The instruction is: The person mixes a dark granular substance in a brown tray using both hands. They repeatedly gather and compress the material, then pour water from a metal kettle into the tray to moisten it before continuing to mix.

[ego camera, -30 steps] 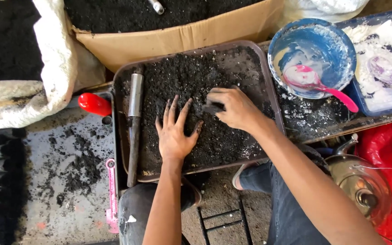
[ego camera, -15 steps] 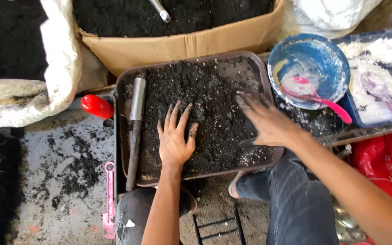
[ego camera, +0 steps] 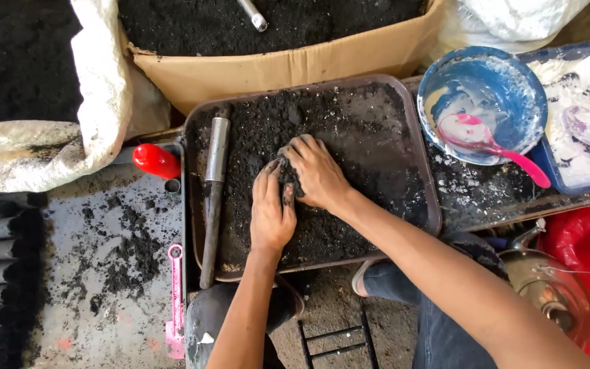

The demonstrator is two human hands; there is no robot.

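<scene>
Cardboard box [ego camera: 288,65] of black powder sits beyond your hands. Brown tray [ego camera: 423,171] lies under them, holding the dark mix [ego camera: 370,147]. Metal pipe [ego camera: 213,184] lies just left. Your left hand [ego camera: 271,208] and right hand [ego camera: 317,171] touch, cupped together around a clump of mix.

A shallow brown rectangular tray [ego camera: 423,183] holds a heap of black crumbly powder [ego camera: 322,130], and both hands, the left hand [ego camera: 271,212] and the right hand [ego camera: 315,171], rest side by side on it. A grey metal tube [ego camera: 214,174] lies along the tray's left edge. Behind the tray stands an open cardboard box [ego camera: 295,65]. To the right sits a round blue bowl [ego camera: 507,82] with a pink plastic spoon [ego camera: 496,143] in it.
</scene>
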